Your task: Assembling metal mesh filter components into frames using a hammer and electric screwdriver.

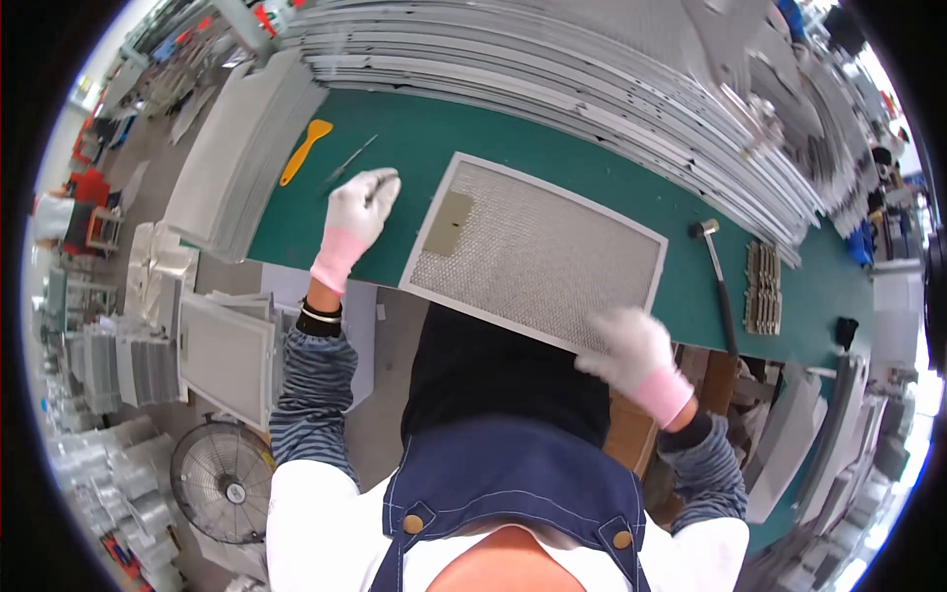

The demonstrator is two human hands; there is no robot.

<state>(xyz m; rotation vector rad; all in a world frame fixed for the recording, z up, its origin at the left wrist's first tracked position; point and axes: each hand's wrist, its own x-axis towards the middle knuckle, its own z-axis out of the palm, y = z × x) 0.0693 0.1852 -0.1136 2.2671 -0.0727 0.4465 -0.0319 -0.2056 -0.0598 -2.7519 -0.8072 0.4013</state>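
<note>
A framed metal mesh filter panel [552,252] lies slantwise on the green table in front of me, its near edge at the table's front. A plain rectangular plate [449,223] shows at its left end. My left hand [359,209], in a white glove with a pink cuff, is raised left of the panel with its fingers curled together; what they hold, if anything, is hidden. Just beyond it is a thin metal tool [353,158]. My right hand [636,357], gloved alike, is at the panel's near right corner, its fingers smeared by motion.
A yellow scraper [306,152] lies far left, beside stacked pale panels [242,158]. Long metal profiles [552,84] line the table's back. On the right are a hammer [718,271] and a row of metal pieces [763,288]. A fan [225,479] stands lower left.
</note>
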